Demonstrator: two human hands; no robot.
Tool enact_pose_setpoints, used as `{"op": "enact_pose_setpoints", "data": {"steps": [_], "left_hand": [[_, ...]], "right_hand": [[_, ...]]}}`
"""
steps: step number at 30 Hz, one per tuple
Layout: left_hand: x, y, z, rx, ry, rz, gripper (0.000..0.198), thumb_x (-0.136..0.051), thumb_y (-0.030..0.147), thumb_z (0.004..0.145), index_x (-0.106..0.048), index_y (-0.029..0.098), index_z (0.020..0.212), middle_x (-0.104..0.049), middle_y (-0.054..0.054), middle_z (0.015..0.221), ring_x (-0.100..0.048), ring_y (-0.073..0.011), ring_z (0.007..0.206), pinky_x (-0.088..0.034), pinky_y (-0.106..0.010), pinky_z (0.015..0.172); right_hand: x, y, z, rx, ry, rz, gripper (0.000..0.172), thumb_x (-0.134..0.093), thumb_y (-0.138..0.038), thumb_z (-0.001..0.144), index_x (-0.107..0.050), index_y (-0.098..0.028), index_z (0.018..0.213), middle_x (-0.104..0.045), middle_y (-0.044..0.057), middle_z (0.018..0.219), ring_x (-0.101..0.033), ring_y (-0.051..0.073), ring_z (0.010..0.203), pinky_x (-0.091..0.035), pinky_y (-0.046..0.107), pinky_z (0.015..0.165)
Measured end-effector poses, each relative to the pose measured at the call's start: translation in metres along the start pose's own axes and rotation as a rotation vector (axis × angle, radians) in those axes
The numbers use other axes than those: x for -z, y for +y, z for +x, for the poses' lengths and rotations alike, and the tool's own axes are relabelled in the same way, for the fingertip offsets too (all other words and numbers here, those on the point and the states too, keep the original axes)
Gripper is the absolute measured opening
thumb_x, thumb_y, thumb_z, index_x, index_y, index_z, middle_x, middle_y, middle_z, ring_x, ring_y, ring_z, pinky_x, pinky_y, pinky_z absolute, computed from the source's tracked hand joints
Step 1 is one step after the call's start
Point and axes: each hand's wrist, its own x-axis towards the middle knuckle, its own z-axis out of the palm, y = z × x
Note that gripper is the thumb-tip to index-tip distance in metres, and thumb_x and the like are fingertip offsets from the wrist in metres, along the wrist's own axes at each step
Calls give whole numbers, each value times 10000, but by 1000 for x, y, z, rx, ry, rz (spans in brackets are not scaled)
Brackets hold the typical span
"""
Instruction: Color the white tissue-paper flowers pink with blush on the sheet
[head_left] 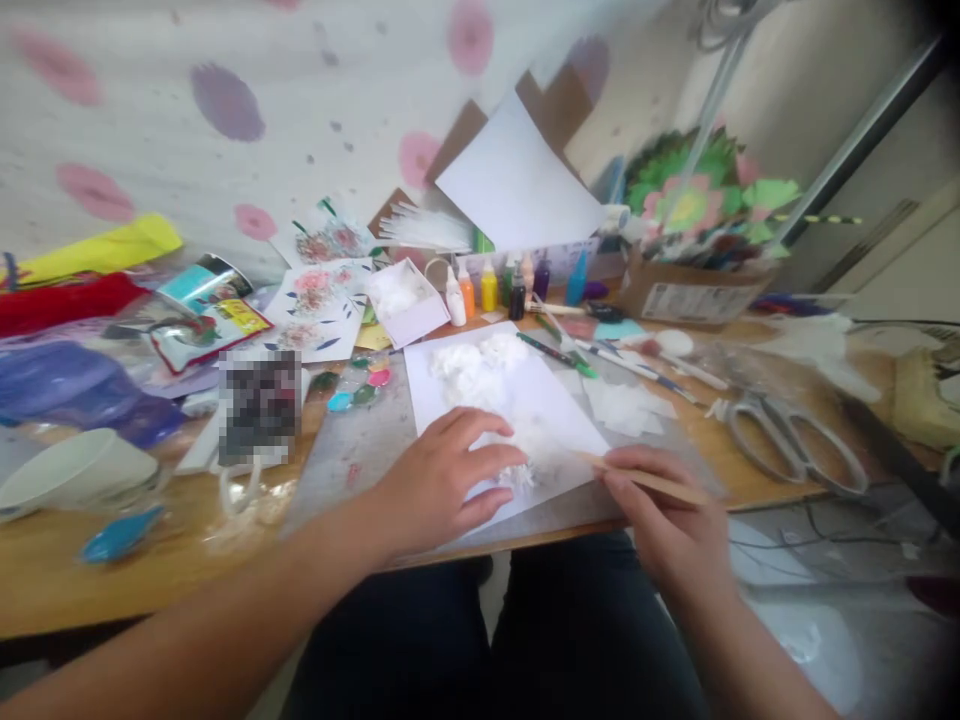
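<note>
My left hand (442, 475) lies on a white sheet of paper (551, 390), fingers spread and pressing down near a small clump of white fluffy material (517, 475). More white fluff (476, 365) sits at the sheet's far end. My right hand (660, 505) is closed in a pinch on a thin wooden stick (645, 478), whose tip points left toward the clump by my left fingers. The sheet rests on a grey mat (360, 450) at the front edge of the wooden table.
Grey scissors (795, 440) lie to the right. A row of small paint bottles (495, 285) stands behind the sheet, with a white box (405, 300), flower prints (319, 305), pens (637, 365), a white bowl (71, 470) at left and a cardboard box of paper flowers (697, 285).
</note>
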Motion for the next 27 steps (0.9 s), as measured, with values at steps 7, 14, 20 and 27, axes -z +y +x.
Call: {"op": "enact_pose_setpoints", "data": {"steps": [7, 14, 20, 27], "left_hand": [[-23, -11, 44, 68, -63, -144, 392, -715, 341, 715, -604, 178, 1054, -538, -115, 1235, -480, -272, 1162, -398, -462, 1006], [-27, -18, 33, 34, -35, -92, 335, -664, 270, 763, -591, 210, 1085, -554, -92, 1244, -483, -263, 1177, -275, -507, 1078], [-21, -26, 34, 31, -36, -139, 320, -690, 266, 755, -587, 218, 1054, -541, -90, 1231, -465, -271, 1182, -325, -494, 1056], [-15, -25, 31, -76, -132, -144, 131, -652, 229, 798, -653, 267, 923, -512, -55, 1295, -396, -283, 1286, -221, -538, 1128]], "right_hand": [[-4, -16, 11, 187, -283, -65, 142, -579, -94, 796, -622, -219, 848, -668, -14, 731, -619, 115, 623, -489, 214, 559], [-10, -20, 18, 287, -401, -62, 214, -540, -36, 776, -628, -184, 902, -690, 24, 730, -637, 140, 633, -515, 245, 551], [-15, -21, 17, 285, -342, -181, 234, -574, -60, 782, -638, -198, 960, -712, 32, 787, -671, 162, 688, -548, 269, 604], [-13, -21, 15, 170, -299, -207, 220, -597, -115, 801, -643, -244, 974, -728, -1, 828, -686, 162, 703, -553, 262, 611]]}}
